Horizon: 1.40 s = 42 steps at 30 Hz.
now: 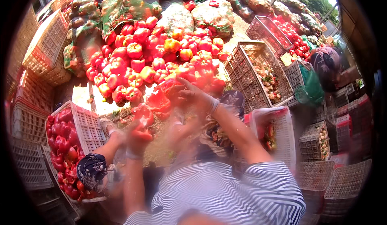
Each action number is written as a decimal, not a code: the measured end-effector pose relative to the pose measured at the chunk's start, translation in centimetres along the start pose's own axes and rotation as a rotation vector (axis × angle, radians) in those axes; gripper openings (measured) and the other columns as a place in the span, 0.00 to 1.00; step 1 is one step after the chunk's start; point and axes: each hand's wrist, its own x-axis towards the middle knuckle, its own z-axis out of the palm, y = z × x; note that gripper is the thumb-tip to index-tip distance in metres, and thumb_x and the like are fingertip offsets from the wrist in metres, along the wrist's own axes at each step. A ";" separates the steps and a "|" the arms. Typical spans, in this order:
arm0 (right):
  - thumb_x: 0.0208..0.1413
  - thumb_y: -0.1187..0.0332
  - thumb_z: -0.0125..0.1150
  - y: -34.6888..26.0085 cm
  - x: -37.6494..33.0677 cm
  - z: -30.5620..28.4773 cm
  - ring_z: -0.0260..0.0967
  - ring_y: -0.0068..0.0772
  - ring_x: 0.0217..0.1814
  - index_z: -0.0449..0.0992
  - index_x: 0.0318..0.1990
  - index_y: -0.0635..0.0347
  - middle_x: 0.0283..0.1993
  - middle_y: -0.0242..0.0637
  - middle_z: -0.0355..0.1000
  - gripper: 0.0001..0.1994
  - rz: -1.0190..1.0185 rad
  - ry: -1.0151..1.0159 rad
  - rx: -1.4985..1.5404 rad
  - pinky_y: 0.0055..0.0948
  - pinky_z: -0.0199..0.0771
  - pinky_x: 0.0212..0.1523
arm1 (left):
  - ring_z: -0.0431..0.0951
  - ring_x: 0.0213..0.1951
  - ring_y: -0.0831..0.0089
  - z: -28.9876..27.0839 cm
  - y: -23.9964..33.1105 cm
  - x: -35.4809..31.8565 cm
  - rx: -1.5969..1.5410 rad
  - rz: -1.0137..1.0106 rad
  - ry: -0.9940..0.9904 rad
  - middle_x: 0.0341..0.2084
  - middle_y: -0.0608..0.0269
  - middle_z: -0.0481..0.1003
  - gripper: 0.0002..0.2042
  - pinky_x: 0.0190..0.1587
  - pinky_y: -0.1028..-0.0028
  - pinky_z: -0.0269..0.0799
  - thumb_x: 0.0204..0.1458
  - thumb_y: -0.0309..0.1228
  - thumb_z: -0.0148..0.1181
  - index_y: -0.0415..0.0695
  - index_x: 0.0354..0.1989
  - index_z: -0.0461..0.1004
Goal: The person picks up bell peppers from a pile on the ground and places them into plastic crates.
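My left hand, smeared by motion, is closed on a red bell pepper in front of me. My right hand reaches out above the near edge of a pile of red bell peppers. Its fingers are blurred, and whether it grips anything does not show. Another blurred red pepper lies between the two hands, right by the right hand's fingers. A few peppers in the pile have yellow or orange patches.
At left stands a white crate filled with red peppers. A crate of pale cores is at right, with another white crate beside my right arm. Net sacks back the pile. Stacked crates line the left.
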 end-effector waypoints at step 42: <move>0.48 0.72 0.66 5.8 7.7 12.3 0.74 0.51 0.56 0.72 0.59 0.63 0.54 0.51 0.75 0.27 -0.216 -0.116 -1.358 0.41 0.74 0.55 | 0.81 0.46 0.54 -22.5 26.8 -39.9 0.950 0.928 1.869 0.45 0.50 0.79 0.26 0.47 0.61 0.75 0.49 0.49 0.65 0.46 0.53 0.74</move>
